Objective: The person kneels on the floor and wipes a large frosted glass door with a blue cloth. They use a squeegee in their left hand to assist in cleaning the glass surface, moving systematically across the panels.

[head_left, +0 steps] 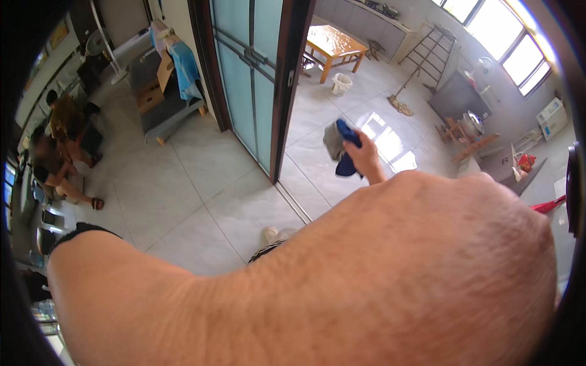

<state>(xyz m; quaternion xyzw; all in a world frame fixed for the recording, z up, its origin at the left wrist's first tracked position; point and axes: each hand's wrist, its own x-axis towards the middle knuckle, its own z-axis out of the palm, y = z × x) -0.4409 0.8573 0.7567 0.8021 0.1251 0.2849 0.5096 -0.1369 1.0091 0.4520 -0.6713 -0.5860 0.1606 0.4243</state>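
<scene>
A hand (366,155) is gripping a blue cloth (347,149) out past a big bare forearm (342,287).
The fingers are closing tight around the cloth, holding it above the pale tiled floor (213,183), just right of the glass sliding door (253,79); which hand it is cannot be told, and no other hand is showing.

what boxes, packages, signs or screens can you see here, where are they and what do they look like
Cardboard box: brown, flaps open, on the grey bench far left of the door.
Second box: brown, closed, beside it on the bench.
Red packet: small, on the counter at right.
No signs or screens clear enough to tell.
</scene>
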